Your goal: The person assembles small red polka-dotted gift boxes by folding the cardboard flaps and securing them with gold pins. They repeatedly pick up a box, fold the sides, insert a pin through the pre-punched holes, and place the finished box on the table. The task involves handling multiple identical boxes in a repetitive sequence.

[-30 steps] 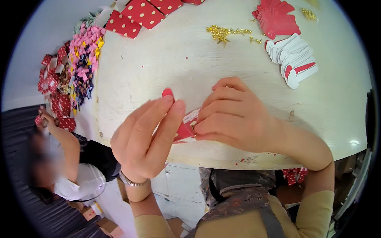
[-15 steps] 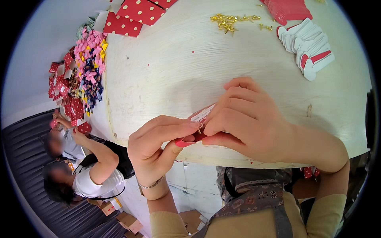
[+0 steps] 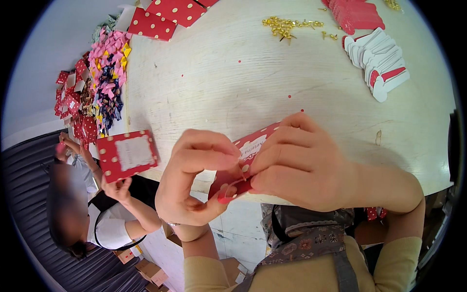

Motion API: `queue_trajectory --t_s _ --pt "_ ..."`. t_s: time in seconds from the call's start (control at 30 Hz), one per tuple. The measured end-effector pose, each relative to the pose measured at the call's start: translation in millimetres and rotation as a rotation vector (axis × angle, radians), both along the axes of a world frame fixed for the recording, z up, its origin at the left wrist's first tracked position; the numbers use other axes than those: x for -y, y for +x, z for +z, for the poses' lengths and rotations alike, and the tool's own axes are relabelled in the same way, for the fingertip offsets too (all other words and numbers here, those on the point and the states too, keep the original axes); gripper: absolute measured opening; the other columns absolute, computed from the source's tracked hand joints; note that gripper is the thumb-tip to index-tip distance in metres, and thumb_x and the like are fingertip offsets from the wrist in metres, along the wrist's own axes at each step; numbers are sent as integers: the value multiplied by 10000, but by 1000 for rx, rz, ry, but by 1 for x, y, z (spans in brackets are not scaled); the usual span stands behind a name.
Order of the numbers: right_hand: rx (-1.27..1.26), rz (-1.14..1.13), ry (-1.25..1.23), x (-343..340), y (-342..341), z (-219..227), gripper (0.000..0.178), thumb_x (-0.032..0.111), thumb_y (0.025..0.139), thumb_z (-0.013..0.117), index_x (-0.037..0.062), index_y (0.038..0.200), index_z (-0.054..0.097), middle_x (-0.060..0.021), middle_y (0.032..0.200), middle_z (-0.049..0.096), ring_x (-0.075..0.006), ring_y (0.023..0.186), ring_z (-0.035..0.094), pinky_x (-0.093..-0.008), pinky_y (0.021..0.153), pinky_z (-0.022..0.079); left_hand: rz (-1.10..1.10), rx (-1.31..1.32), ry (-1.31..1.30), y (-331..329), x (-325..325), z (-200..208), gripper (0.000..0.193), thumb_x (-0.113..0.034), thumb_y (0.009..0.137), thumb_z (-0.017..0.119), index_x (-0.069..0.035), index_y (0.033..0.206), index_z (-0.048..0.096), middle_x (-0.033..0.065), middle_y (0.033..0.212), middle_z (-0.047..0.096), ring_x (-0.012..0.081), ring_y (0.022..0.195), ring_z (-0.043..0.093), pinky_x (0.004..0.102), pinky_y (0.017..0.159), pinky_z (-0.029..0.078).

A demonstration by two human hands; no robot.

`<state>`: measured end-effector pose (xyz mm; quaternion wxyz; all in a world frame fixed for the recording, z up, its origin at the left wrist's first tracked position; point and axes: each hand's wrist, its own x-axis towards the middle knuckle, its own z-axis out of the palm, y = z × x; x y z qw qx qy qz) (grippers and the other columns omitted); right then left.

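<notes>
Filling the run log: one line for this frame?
left hand: pinching red dotted card | right hand: gripping same card | white table: card over near edge

A single head-worn fisheye camera looks steeply down from above onto a pale wooden table (image 3: 292,82), close enough that the wearer's left hand (image 3: 194,182) and right hand (image 3: 301,163) fill the centre of the round frame. The forearms enter from the lower edge, the tabletop stretches away toward the top, and its straight edges bow near the dark rim. At lower left the view reaches past the table edge to a seated co-worker (image 3: 92,209) well below.
</notes>
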<state>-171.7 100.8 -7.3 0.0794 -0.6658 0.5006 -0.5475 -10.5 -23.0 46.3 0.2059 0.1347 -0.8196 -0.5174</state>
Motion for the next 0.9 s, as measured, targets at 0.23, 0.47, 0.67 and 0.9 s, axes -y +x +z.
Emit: queue_trajectory --t_s 0.23,0.47,0.67,0.9 --pt "52 25 -79 7 6 -5 115 110 692 653 96 751 556 5 811 585 -162 743 549 -297 669 425 -335 179 -77 5 23 17 363 86 621 671 39 978 626 173 1007 640 252 874 646 304 724 517" --pt "67 9 -82 5 2 -8 196 72 663 747 85 788 598 -22 851 626 -195 724 570 -310 625 416 -39 26 -335 7 -12 14 274 37 630 732 25 900 683 138 829 658 254 695 658 302 627 531" --pt "136 -1 -110 4 14 -11 207 44 659 743 74 802 595 -35 829 629 -207 689 545 -325 615 406 187 -439 -59 12 -30 -45 232 28 630 749 -21 831 643 103 730 641 236 654 648 298 576 505" --pt "131 -8 -114 10 7 -16 174 45 659 727 79 789 617 -38 820 624 -214 689 532 -320 612 405 288 -130 -75 2 -30 -33 276 8 627 766 -5 886 669 112 960 594 198 837 608 270 642 508"
